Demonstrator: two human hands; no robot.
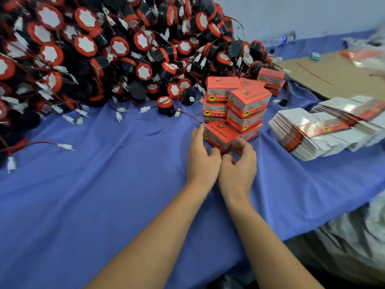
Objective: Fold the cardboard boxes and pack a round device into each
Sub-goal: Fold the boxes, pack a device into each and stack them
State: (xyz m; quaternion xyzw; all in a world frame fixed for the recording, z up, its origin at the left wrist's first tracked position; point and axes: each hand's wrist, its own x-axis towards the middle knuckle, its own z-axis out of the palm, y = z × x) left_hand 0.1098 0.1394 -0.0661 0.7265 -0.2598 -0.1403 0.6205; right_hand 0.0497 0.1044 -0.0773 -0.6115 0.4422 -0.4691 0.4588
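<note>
Left: heap of devices (93, 59) on blue worktop (104, 184), loose and near for packing. Centre: left grip (201, 161), fingers straight, pressed flat against left side of closed box (220, 135) on worktop; right grip (239, 163), fingers curled round near right corner, apparently steadying box to set it by stack (239, 103) of packed boxes just behind. Right: flat boxes (312, 130), bundled nearby, awaiting folding.
</note>
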